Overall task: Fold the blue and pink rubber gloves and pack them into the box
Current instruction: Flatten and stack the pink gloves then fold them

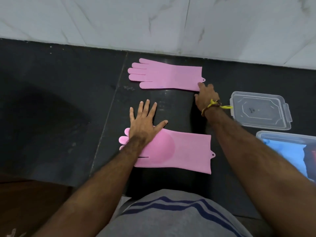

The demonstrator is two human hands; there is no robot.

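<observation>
Because both pink gloves lay flat and unfolded on the dark worktop [68, 93], we judged the main risk to be slippage: the springy rubber could slide on the smooth surface or spring back open if a fold was pressed unevenly. Our left hand [143, 124] was spread open, palm down, resting across the finger end of the near glove [181, 151] and pinning it. Our right hand [206, 96] reached forward, fingers curled at the cuff corner of the far glove [164, 75]; whether it gripped that edge we could not tell. Blue gloves [289, 151] already sat in the box [266, 134] at the right, beside its clear lid [259, 110].
</observation>
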